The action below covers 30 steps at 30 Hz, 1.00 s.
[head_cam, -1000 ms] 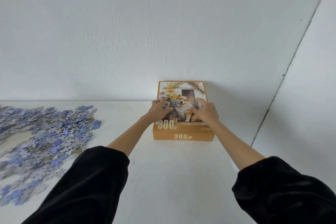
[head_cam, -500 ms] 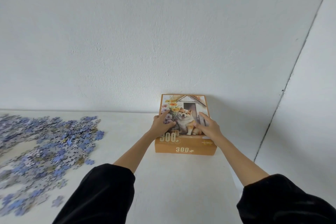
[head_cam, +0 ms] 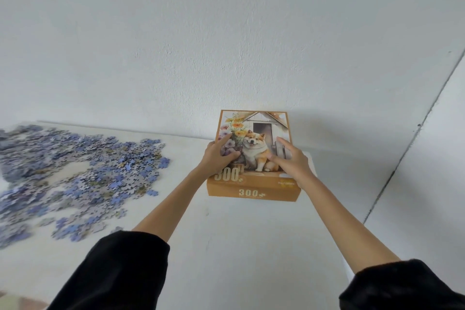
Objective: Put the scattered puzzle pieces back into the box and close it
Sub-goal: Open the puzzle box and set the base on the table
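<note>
Far left, cut off by the frame edge: a wide, blurry scatter of blue puzzle pieces (head_cam: 75, 173) on the white table (head_cam: 239, 246), well apart from the box. Moving right: left hand (head_cam: 217, 158) flat on the near-left part of the lid (head_cam: 256, 131), fingers (head_cam: 222, 141) spread and fairly straight, thumb stretched rightward, pinching nothing. Under both palms, the box (head_cam: 254, 192), lid on, standing on the table close by the wall (head_cam: 226, 45), touching it or not impossible to tell. Long axis running away from the body toward that wall, short orange front facing the camera. Further right: right hand (head_cam: 292, 162) laid on the lid's right side, fingers (head_cam: 284, 146) straight and close together, pointing at the wall, gripping nothing either. Judging from this: lid to come off first, then a reach leftward for the pieces, left hand the nearer of the two. Hidden: the inside of the box, its right side behind the right wrist, any gap between lid and base. Hard to tell whether the palms press down or merely rest. Black sleeves (head_cam: 118, 274) cropped at the bottom corners.
</note>
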{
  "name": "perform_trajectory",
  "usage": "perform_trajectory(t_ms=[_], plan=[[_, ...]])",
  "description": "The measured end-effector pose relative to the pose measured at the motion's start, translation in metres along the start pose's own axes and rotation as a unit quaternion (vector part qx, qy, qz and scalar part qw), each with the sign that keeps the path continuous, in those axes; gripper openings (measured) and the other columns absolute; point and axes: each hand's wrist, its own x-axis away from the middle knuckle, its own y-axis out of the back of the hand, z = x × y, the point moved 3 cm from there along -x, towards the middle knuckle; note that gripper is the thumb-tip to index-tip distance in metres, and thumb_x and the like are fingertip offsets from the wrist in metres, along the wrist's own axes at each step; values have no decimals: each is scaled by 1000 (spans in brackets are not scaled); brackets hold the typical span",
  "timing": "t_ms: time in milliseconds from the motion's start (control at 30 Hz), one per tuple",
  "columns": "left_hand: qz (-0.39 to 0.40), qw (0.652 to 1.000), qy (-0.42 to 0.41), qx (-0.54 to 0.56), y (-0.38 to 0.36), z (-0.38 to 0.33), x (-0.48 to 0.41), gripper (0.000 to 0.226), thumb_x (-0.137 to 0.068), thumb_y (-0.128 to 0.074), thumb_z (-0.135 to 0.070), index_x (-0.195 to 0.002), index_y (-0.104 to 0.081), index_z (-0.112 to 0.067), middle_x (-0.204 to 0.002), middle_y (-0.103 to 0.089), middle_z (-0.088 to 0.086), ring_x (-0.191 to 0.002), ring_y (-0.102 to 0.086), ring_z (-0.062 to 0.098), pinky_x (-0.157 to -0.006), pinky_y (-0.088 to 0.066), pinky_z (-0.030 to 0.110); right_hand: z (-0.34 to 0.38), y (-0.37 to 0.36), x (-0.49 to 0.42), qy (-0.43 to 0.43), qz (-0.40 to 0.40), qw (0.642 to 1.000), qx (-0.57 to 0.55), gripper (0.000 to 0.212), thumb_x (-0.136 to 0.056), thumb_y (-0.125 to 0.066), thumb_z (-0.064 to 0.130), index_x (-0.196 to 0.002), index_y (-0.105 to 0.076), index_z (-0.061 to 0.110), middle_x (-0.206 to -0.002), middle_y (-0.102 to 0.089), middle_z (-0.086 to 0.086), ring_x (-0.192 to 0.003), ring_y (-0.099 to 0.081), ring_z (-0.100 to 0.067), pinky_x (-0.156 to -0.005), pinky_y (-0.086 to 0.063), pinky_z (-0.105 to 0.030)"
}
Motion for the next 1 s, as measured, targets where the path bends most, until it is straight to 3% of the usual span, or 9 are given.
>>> perform_trajectory(t_ms=[133,267,433,533,733,867,1000], plan=[[-3,1000,-6,-11,24,14,28,63,-89,-58,-36,-144,-30,-24,-132,-46,14,-120,-44,30,-100,-40,40,14,-23,25,-6,6,1000,-4,63,-80,-68,33,-136,-41,24,-145,-38,-2,-136,-29,-24,-111,-28,-43],[9,1000,-18,-19,46,33,54,63,-88,-59,-36,-144,-32,-24,-109,-59,11,-103,-53,25,-90,-45,35,26,-49,60,-24,-5,1000,-16,64,-80,-69,32,-137,-41,23,-145,-38,-3,-136,-30,-24,-110,-28,-40],[46,999,-28,-4,65,59,93,66,-85,-62,-41,-142,-32,-29,-134,-48,12,-106,-56,26,-91,-49,41,36,-78,113,-50,-29,998,-24,64,-80,-69,31,-137,-41,23,-145,-38,-3,-136,-30,-24,-109,-28,-39],[54,998,-29,2,70,76,118,68,-83,-63,-44,-142,-32,-32,-131,-50,14,-105,-57,27,-90,-49,45,42,-91,142,-59,-31,997,-25,65,-79,-70,31,-137,-41,24,-145,-39,-1,-136,-30,-22,-108,-28,-37],[47,998,-20,19,70,92,154,65,-84,-63,-41,-142,-34,-30,-125,-53,13,-105,-57,29,-86,-47,36,45,-105,177,-83,-35,996,-4,65,-78,-70,34,-136,-42,26,-144,-40,0,-135,-30,-21,-106,-29,-35],[51,998,-17,29,71,96,165,65,-84,-63,-41,-141,-34,-32,-125,-52,17,-106,-55,32,-92,-48,44,45,-109,188,-86,-37,996,-7,65,-78,-71,33,-136,-42,28,-144,-39,0,-135,-32,-21,-105,-30,-34],[40,998,-24,34,72,94,170,63,-85,-63,-37,-141,-35,-31,-125,-51,11,-93,-58,27,-87,-50,40,45,-111,191,-88,-34,995,-19,64,-80,-70,29,-137,-40,27,-145,-38,0,-135,-31,-21,-104,-30,-33]])
